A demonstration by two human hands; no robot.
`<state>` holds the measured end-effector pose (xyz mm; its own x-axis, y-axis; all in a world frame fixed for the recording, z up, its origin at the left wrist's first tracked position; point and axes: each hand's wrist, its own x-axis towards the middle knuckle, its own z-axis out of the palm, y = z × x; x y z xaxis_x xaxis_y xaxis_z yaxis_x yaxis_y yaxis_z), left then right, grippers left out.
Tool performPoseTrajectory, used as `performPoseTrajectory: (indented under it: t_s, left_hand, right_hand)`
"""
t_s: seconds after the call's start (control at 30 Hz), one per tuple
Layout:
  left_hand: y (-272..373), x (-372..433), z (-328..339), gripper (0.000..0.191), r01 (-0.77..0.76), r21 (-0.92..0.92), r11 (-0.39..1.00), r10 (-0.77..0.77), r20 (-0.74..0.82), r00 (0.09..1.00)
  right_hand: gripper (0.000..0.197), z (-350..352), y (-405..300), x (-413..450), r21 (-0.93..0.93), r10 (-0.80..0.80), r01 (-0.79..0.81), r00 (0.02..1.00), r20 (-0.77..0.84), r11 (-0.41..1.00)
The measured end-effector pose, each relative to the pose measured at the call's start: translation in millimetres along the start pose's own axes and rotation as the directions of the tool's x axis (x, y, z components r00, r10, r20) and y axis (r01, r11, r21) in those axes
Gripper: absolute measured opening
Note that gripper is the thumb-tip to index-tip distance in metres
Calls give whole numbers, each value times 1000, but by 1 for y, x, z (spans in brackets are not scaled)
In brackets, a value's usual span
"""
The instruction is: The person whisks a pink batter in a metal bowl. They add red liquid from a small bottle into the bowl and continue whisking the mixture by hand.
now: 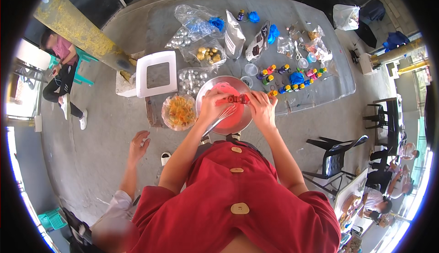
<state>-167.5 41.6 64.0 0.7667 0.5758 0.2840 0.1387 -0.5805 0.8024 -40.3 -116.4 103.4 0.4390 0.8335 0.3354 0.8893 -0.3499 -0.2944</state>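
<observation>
Both of my hands meet over a metal bowl (249, 119) of pinkish-red mixture (230, 118). A small red bottle (242, 99) lies sideways between them. My right hand (263, 107) grips the bottle's right end. At its left end, the fingers of my left hand (211, 105) hold something red; whether this is the cap or part of the bottle cannot be told. A wire whisk (227, 112) leans in the bowl, its handle passing under my left wrist. A pink, lacy-edged piece (224, 87) shows at the bowl's far side.
Left of the bowl stands a scalloped dish of orange-yellow pieces (179, 112). Small colouring bottles (291, 87), silver pouches (234, 35), bagged gold balls (208, 55) and a white window box (140, 74) lie beyond. Another person's hand (139, 146) is at left; a black chair (333, 160) stands right.
</observation>
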Motion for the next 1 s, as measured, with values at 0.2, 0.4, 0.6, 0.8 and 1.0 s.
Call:
performPoseTrajectory:
  t_s: [0.2, 0.4, 0.6, 0.8, 1.0]
  left_hand:
    - [-3, -1, 3, 33, 5, 8, 1000, -5, 16, 1000]
    - [-6, -2, 5, 33, 5, 34, 999, -7, 35, 999]
    - [-8, -3, 7, 34, 24, 39, 999, -26, 46, 999]
    - [-8, -3, 10, 34, 0, 30, 1000, -1, 36, 999]
    - [-19, -5, 19, 31, 56, -47, 997, -54, 44, 998]
  right_hand:
    - [42, 1, 1, -1, -8, 1, -1, 1000, 19, 1000]
    - [39, 4, 3, -1, -33, -6, 7, 1000, 25, 999]
    - [39, 3, 4, 1, -46, -13, 15, 999, 37, 999]
    - [39, 4, 6, 1, -52, -22, 24, 999, 38, 998]
    - [40, 1, 5, 3, -73, -22, 26, 998, 57, 997]
